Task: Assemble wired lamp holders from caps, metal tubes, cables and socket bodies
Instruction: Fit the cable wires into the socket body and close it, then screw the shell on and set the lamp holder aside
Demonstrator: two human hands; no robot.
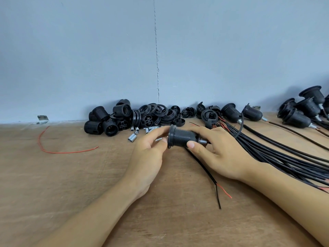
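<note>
— Which step are you on?

— Screwing one together, I'd say. The lamp holder [181, 138] is at the centre of the frame, lying sideways between my hands. My left hand [147, 154] pinches its flanged end with thumb and fingertips. My right hand [219, 154] is curled round the cap end, thumb underneath.

— Is the wiring in?

— Its metal tube [203, 141] sticks out to the right past my thumb. Its cable [204, 168] trails down to the lower centre of the table [71, 184], split ends bare. I can't see inside.

— And next?

— As I judge it, twist body against cap until tight, without winding the cable. Then lay it with the finished holders [302, 111] at the upper right and reach for the spare socket bodies [99, 122] by the wall, left of centre.
</note>
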